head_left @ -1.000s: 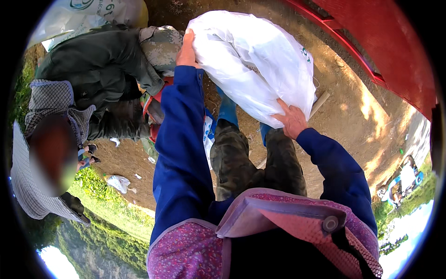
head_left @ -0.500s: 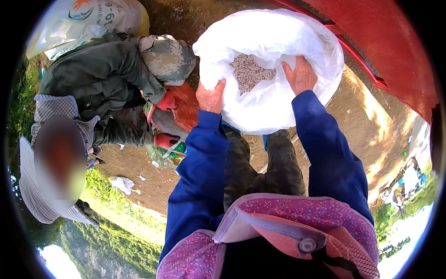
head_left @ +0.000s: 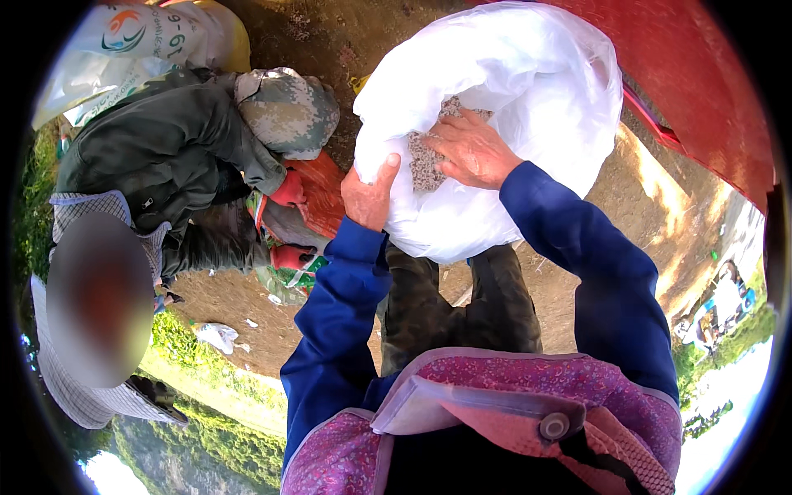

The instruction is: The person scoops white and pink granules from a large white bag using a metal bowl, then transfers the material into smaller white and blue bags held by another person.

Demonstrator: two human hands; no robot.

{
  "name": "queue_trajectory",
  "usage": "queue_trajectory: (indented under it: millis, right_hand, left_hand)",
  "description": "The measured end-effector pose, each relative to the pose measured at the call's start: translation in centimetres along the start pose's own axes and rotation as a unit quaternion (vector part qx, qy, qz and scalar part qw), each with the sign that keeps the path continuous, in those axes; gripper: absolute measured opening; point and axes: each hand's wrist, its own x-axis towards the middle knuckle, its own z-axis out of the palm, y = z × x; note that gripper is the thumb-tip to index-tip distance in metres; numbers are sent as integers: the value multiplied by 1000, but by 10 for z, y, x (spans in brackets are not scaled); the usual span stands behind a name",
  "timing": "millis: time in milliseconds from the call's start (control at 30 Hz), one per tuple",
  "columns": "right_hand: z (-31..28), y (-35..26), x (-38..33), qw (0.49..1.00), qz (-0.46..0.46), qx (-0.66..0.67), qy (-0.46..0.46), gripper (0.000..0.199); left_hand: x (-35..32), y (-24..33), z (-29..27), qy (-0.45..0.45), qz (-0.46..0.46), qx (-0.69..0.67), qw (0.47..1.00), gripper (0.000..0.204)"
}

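Observation:
A large white plastic bag [head_left: 511, 49] stands open before me, with small pale and brownish granules [head_left: 426, 172] inside. My left hand [head_left: 367, 194] is closed on the bag's left rim, thumb on the inner side and the other fingers hidden by the plastic. My right hand [head_left: 474, 155] reaches into the mouth of the bag. Its fingers are stretched out and touch the granules, with nothing visibly gripped.
On the left, a person in a dark green jacket [head_left: 157, 132] wears red gloves [head_left: 289, 188] and handles an orange-red sack [head_left: 320, 186]. A wide-brimmed hat [head_left: 62, 355] is close by. A printed white sack [head_left: 181, 37] stands far left; a red metal panel [head_left: 701, 74] borders the right.
My right hand has let go of the bag's right side and moved left into the granules. My left hand keeps its hold on the rim.

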Motion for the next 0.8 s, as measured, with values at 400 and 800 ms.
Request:
queue_trajectory:
  millis: [400,800]
  right_hand:
    - [-179,-27,-68,897,286,-43,-334,41]
    - [-178,-31,-189,768,478,328,273,67]
  left_hand:
    - [8,2,-18,19,76,107,991,64]
    - [-53,46,171,-498,202,401,742,134]
